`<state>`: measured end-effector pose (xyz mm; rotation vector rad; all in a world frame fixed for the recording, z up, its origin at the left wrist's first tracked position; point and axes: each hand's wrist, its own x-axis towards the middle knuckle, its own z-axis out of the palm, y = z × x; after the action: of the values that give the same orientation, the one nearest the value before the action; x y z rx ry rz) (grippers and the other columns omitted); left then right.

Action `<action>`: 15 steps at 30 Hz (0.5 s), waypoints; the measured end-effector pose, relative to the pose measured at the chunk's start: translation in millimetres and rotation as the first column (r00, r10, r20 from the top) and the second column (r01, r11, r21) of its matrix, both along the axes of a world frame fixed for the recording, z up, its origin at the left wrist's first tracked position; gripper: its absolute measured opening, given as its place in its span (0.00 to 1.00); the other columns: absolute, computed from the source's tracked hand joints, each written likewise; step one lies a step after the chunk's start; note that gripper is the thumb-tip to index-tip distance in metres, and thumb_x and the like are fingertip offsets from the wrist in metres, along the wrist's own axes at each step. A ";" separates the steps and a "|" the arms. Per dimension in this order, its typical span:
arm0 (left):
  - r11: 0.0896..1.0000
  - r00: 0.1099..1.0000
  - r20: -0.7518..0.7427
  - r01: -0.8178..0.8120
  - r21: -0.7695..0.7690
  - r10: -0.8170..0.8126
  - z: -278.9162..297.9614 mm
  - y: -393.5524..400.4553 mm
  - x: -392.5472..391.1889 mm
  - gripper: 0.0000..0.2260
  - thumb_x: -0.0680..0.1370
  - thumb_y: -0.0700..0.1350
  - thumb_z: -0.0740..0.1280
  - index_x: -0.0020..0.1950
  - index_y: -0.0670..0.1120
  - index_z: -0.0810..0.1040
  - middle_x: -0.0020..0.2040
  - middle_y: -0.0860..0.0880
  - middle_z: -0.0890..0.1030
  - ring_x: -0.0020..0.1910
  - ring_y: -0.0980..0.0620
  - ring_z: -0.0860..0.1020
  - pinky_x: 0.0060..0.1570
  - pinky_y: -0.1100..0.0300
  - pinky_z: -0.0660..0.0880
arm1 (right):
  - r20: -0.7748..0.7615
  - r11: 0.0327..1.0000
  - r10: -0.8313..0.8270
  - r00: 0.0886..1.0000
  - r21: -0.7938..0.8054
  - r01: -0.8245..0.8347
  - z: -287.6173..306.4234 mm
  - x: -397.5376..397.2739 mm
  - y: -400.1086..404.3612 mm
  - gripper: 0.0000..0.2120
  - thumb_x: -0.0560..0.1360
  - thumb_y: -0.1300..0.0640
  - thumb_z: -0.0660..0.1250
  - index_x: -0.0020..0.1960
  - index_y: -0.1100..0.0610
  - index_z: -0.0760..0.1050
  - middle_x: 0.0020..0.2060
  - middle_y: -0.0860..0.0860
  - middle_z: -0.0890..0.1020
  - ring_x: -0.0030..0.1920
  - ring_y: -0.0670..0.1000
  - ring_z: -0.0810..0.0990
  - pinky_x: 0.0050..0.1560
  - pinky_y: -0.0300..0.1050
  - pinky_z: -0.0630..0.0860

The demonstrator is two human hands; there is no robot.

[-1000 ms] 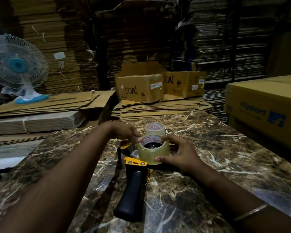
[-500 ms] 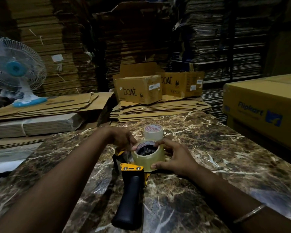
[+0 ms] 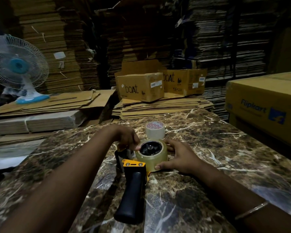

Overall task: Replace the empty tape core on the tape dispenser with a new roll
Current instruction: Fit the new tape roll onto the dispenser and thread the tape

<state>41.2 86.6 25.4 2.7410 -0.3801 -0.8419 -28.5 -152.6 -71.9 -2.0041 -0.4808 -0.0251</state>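
A yellow and black tape dispenser (image 3: 133,167) lies flat on the marble table (image 3: 200,148), its black handle (image 3: 131,195) towards me. A clear tape roll (image 3: 152,158) sits low over the dispenser's black hub, whose spokes show through the roll's centre. My left hand (image 3: 126,137) presses a fingertip on the roll's upper left rim. Cupping the roll's right side is my right hand (image 3: 180,157), thumb at its front edge. Just behind stands an empty white core (image 3: 155,131) with red printing.
A large Flipkart carton (image 3: 265,105) sits at the table's right edge. Beyond the far edge lie flattened cardboard stacks (image 3: 158,106) with two "boAt" boxes (image 3: 141,88). A blue and white table fan (image 3: 17,69) stands on cardboard at the left. High cardboard stacks fill the background.
The tape roll has gone down from a tilted, raised position onto the dispenser's hub. Both hands followed it down and stay on its rim.
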 end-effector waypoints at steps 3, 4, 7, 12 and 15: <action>1.000 0.999 0.038 -0.002 0.022 0.002 0.0 -3.4 -1.1 0.04 0.77 0.45 0.70 0.47 0.51 0.84 0.36 0.56 0.80 0.43 0.51 0.72 0.48 0.56 0.69 | -0.014 1.000 0.022 1.000 0.008 -0.022 -0.1 -0.3 -1.5 0.47 0.56 0.52 0.87 0.72 0.51 0.71 0.63 0.43 0.80 0.65 0.42 0.75 0.62 0.38 0.75; 1.000 0.999 0.040 -0.009 0.028 0.007 -0.2 -4.0 -1.0 0.04 0.77 0.45 0.70 0.47 0.50 0.85 0.36 0.56 0.80 0.43 0.51 0.72 0.48 0.56 0.69 | -0.015 1.000 0.026 1.000 0.016 -0.025 -1.0 -0.3 -1.7 0.46 0.57 0.52 0.87 0.71 0.51 0.71 0.62 0.42 0.80 0.65 0.41 0.76 0.60 0.36 0.76; 0.999 0.999 0.044 -0.014 0.043 0.012 -0.3 -4.6 -2.4 0.07 0.77 0.44 0.70 0.53 0.46 0.85 0.38 0.53 0.81 0.43 0.50 0.73 0.44 0.57 0.70 | 0.001 1.000 0.012 1.000 0.025 -0.012 -3.2 -0.4 -2.1 0.45 0.56 0.49 0.87 0.69 0.49 0.73 0.63 0.42 0.80 0.66 0.42 0.77 0.62 0.39 0.77; 0.999 0.999 0.025 -0.041 0.021 0.041 -0.1 -2.1 -8.3 0.05 0.79 0.44 0.68 0.45 0.49 0.83 0.36 0.48 0.77 0.32 0.51 0.70 0.33 0.61 0.68 | 0.039 1.000 0.022 0.999 0.020 -0.023 -5.6 -0.3 -1.4 0.43 0.56 0.44 0.86 0.68 0.45 0.74 0.65 0.42 0.80 0.66 0.40 0.77 0.68 0.48 0.76; 0.994 0.994 0.049 -0.094 -0.055 0.097 -5.5 -0.2 -9.0 0.07 0.79 0.43 0.68 0.51 0.43 0.84 0.38 0.49 0.77 0.39 0.51 0.70 0.43 0.59 0.67 | 0.044 1.000 0.021 0.999 0.010 -0.021 -4.5 -2.5 -0.6 0.37 0.61 0.42 0.83 0.67 0.42 0.73 0.64 0.40 0.80 0.67 0.39 0.76 0.69 0.47 0.75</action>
<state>32.2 86.4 20.0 2.7127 -0.2744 -0.7285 -30.9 -153.2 -76.4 -1.9915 -0.5289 -0.0584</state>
